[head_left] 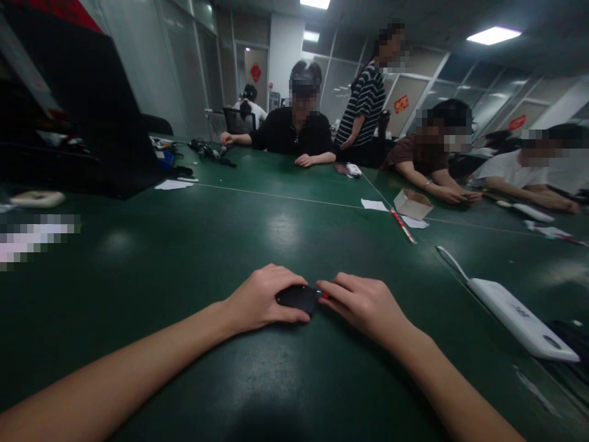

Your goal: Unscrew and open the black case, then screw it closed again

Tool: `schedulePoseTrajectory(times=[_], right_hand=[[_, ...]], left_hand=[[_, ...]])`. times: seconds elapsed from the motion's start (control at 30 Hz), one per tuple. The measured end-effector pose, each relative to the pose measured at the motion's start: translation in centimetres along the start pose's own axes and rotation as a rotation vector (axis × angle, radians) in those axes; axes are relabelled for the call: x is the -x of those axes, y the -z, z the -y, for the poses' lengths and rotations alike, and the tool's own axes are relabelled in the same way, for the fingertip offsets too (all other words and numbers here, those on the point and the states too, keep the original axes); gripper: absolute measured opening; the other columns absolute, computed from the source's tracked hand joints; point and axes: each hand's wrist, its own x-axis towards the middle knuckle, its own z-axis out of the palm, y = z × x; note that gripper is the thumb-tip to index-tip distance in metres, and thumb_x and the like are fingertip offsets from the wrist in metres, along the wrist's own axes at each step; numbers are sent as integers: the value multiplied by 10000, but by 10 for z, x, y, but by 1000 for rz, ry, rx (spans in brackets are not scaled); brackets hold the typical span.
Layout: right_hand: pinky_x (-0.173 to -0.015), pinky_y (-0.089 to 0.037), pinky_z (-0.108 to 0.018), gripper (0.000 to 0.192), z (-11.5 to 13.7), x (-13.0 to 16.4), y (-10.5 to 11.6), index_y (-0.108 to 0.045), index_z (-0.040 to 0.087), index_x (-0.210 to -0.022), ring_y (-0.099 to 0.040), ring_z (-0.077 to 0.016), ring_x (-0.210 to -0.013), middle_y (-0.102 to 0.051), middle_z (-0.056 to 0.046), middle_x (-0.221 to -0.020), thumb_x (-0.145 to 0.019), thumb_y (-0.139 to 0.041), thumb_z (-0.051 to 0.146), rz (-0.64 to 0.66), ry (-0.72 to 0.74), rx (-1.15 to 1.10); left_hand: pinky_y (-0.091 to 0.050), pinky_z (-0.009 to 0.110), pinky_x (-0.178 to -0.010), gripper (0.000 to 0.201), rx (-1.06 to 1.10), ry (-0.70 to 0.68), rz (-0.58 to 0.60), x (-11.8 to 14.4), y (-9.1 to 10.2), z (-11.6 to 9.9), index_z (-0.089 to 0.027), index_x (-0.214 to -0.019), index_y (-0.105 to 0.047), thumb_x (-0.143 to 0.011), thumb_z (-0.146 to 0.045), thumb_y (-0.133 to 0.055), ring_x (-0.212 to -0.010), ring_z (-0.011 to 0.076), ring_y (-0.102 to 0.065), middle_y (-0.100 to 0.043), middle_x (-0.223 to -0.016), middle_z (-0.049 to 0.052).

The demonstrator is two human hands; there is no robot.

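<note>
While the green table (207,233) is spreading before us, our left hand (262,296) and right hand (368,301) are working near centre — the left clasping a dark mouse-like object (296,298), seemingly light, stiff, best taken by its sides; the right pinching a red piece (326,294) beside it.

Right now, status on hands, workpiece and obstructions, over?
Left hand gripping black mouse-shaped device. Right hand touching small red piece beside it. White power bank to right, not blocking.
</note>
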Motion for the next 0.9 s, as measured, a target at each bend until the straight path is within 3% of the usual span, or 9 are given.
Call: schedulePoseTrajectory(times=[0.13, 0.27, 0.37, 0.57, 0.77, 0.9], right_hand=[[-617, -450, -268, 276, 0, -1, -1, -678, 196, -1167, -614, -176, -742, -688, -91, -912, -1017, -452, 249, -56, 40, 43], [-644, -476, -280, 293, 4, -3, -5, -649, 187, -1213, -609, -186, -775, -691, -101, -961, -1006, -441, 185, -68, 50, 65], [-641, -497, -289, 304, 7, -5, -11, -635, 156, -1208, -620, -199, -793, -682, -111, -971, -987, -427, 135, -49, 65, 27], [-706, -538, -265, 295, 9, -10, -17, -598, 193, -1231, -643, -168, -818, -654, -83, -985, -993, -424, 178, 3, -23, -328], [-618, -513, -262, 366, 12, -7, -14, -615, 174, -1241, -647, -202, -816, -687, -118, -989, -932, -440, 86, -44, -12, -24], [-675, -519, -271, 362, 16, -9, -19, -595, 162, -1249, -642, -199, -850, -669, -118, -1010, -941, -421, 85, -21, -34, -170]], left_hand=[[-481, 366, -935, 639, 101, -41, 67, 1, 11, 6, -172, -1229, -607, -722, -519, -780, -1062, 236, -644, -697, -1152, 112], [-509, 291, -776, 514, 107, 30, 121, 5, 23, 18, -168, -1101, -688, -726, -509, -775, -876, 191, -683, -732, -992, 74], [-504, 272, -765, 496, 106, 31, 88, 8, 23, 21, -157, -1073, -705, -726, -504, -778, -852, 179, -690, -743, -964, 71], [-522, 287, -752, 508, 95, 45, 17, 7, 17, 20, -151, -1052, -722, -706, -519, -786, -827, 187, -702, -757, -959, 82], [-538, 293, -756, 527, 124, 19, -4, 6, 15, 20, -145, -1059, -717, -695, -518, -794, -840, 193, -706, -759, -964, 89], [-540, 296, -770, 522, 114, 5, -10, 7, 13, 20, -143, -1058, -712, -695, -508, -798, -849, 196, -706, -756, -973, 89]])
